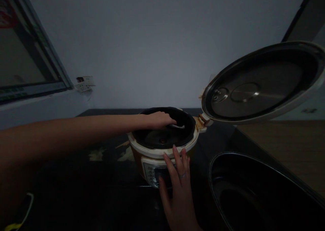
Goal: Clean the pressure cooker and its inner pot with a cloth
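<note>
A rice cooker stands on a dark counter with its lid swung open to the right. My left hand reaches into the empty cooker body, fingers curled on a small pale cloth or wipe against the inner wall. My right hand rests flat, fingers stretched out, on the cooker's front by the control panel. A ring shows on one finger. The scene is dim.
A black inner pot sits on the counter at the lower right. A wooden surface lies to the right. Wall sockets and a window are at the left. A yellowish object lies at the bottom left.
</note>
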Action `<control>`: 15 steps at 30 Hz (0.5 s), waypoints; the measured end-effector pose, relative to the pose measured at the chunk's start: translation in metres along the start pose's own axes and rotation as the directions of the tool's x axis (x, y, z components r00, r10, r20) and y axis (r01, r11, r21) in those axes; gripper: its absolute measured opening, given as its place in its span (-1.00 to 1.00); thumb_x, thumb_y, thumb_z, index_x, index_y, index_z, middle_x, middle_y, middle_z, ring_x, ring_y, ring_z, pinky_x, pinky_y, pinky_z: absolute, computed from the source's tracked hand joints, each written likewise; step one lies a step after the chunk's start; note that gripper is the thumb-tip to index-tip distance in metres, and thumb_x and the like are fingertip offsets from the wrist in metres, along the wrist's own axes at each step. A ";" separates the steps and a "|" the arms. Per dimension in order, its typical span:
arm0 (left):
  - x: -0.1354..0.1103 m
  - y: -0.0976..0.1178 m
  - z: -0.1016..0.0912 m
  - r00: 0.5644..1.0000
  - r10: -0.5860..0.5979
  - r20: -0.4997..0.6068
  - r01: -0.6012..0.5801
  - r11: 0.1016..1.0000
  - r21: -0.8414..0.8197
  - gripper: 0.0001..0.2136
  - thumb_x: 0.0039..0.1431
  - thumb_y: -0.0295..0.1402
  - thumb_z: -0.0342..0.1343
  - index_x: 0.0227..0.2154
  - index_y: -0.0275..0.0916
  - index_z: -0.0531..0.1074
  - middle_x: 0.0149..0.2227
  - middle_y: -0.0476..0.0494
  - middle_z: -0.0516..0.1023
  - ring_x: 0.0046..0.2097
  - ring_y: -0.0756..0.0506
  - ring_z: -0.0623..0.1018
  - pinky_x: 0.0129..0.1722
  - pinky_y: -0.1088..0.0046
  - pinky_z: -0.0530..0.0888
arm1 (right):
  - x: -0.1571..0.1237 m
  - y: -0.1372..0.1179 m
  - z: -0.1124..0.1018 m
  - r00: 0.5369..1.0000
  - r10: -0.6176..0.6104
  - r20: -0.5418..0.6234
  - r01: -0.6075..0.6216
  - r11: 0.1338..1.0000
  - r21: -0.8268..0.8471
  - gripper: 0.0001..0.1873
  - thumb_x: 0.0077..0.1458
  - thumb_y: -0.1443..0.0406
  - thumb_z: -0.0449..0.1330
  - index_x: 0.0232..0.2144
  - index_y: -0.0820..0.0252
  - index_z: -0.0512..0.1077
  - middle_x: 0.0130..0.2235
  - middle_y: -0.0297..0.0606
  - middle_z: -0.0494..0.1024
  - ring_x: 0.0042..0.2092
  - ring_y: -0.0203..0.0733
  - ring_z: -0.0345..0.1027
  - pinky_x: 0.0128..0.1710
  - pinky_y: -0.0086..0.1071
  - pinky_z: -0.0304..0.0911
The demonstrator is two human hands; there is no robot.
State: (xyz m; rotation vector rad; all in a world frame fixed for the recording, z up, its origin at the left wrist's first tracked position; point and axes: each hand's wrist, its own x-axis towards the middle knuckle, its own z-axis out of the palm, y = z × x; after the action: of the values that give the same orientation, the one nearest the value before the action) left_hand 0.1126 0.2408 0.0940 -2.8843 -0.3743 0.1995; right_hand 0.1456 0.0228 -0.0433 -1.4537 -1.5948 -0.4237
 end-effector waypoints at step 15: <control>-0.001 -0.004 0.021 0.942 0.136 0.306 -0.037 0.951 -0.307 -0.30 -0.14 -0.39 0.31 0.18 -0.19 0.37 0.19 -0.29 0.41 0.14 -0.32 0.44 0.11 0.22 0.37 | -0.001 0.007 0.006 0.998 -0.045 -0.044 0.043 0.998 -0.040 -0.27 0.18 0.47 0.00 0.36 0.15 -0.03 0.42 -0.24 -0.07 0.44 -0.01 -0.33 0.22 0.16 0.14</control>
State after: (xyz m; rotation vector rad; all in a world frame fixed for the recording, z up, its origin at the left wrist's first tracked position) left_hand 0.1069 0.2484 0.0750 -3.1698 -0.3576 0.6977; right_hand 0.1500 0.0290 -0.0493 -1.4307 -1.5930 -0.5127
